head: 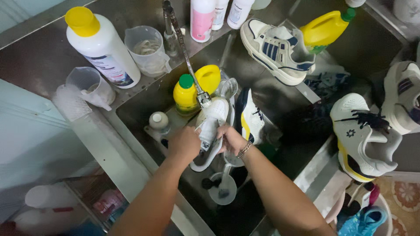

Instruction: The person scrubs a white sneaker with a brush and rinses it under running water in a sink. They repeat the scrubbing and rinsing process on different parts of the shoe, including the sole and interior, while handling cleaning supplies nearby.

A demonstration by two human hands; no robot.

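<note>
- Mid-wash, I'd say: both hands hold a white sneaker [209, 131] over the steel sink [144, 109], right under the end of the flexible tap hose [188, 61]. Can't make out whether water is running.
- Left hand [184, 143] has its fingers closed around the shoe's side; right hand [231, 139], the one with the bracelet, is clamped on the other side. So both are gripping the same shoe, sole facing down toward the basin.
- My guess is the next move calls for turning the shoe to reach the other side while keeping a firm hold, since it's probably slippery.
- Another white sneaker with a yellow stripe [250, 117] leans in the sink just beside it.
- Bottles: a big white bottle with a yellow cap [103, 46] lies tilted on the bench at back left, with a dark label low on its body. A yellow jug with a green cap [192, 89] stands in the sink behind the shoe; a second yellow jug [326, 28] lies tipped at back right. A white-and-pink bottle [202, 19] stands by the tap.
- Two clear measuring jugs [146, 50] sit near the white bottle.
</note>
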